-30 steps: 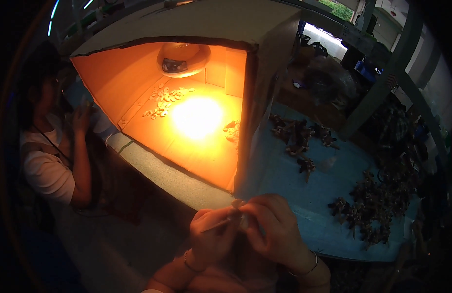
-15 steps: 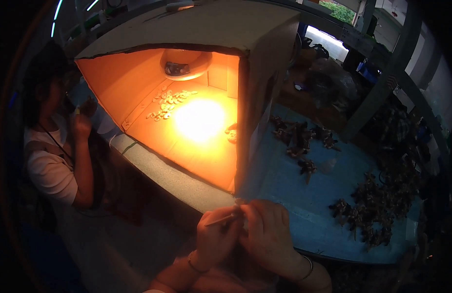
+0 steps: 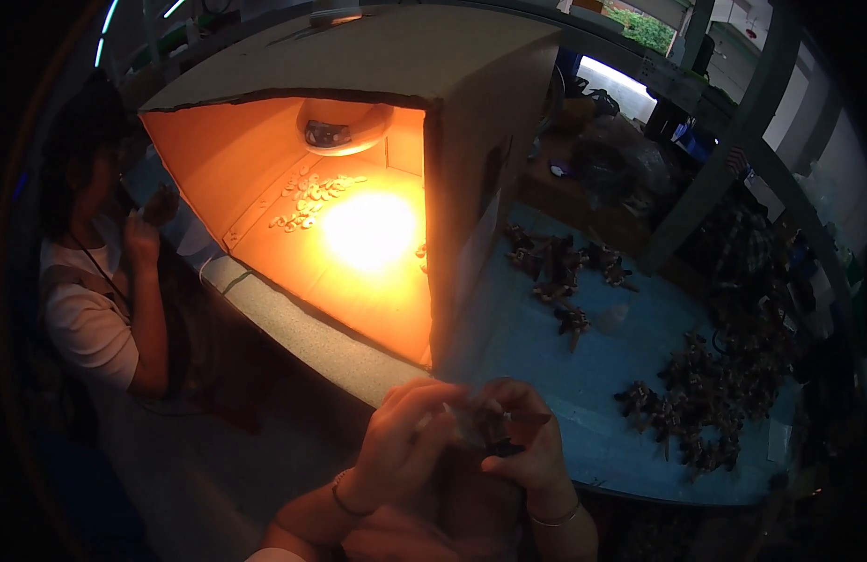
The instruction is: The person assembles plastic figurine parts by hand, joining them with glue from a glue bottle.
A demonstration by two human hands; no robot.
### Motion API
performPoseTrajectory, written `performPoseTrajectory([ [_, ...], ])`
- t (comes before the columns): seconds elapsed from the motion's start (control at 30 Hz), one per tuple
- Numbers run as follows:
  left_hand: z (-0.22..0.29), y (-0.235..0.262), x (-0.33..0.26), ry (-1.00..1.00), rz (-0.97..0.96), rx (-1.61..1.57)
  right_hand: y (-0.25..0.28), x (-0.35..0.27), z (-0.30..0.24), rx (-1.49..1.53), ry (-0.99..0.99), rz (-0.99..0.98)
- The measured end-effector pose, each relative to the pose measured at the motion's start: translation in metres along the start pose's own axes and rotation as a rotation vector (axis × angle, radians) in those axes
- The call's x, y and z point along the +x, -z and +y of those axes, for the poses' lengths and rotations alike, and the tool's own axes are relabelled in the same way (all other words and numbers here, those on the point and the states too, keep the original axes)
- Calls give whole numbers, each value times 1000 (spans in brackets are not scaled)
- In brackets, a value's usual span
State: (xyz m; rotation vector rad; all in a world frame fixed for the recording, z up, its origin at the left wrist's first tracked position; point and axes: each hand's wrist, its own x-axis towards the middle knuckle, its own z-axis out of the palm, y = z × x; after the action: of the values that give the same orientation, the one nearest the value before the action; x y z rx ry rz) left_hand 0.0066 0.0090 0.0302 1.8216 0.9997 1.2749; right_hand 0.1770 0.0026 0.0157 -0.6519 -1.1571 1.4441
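Small dark piece [image 3: 496, 433] pinched before the cardboard box [image 3: 387, 66]
The box stands open, glowing inside; right of it, a blue tabletop [image 3: 565, 398] bears a heap of dark pieces [image 3: 714, 393]. Before the box's near corner, the left hand [image 3: 391, 440] curls its blurred fingers, any hold unclear; beside it, the right hand [image 3: 538, 451] nips the piece between thumb and fingers. Inside the box lie small pale pieces [image 3: 312, 195].

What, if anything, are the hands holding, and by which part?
The right hand holds a small dark item, exact part unclear; whether the left hand holds anything cannot be told.
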Motion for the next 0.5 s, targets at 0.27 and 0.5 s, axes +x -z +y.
performPoseTrajectory([
  [0.27, -1, -21, -2, -49, 142, -246, 2, -6, -3, 44, 11, -35],
  [0.5, 3, -26, -11, -32, 189, -126, 7, -13, 7, 137, -9, -105],
])
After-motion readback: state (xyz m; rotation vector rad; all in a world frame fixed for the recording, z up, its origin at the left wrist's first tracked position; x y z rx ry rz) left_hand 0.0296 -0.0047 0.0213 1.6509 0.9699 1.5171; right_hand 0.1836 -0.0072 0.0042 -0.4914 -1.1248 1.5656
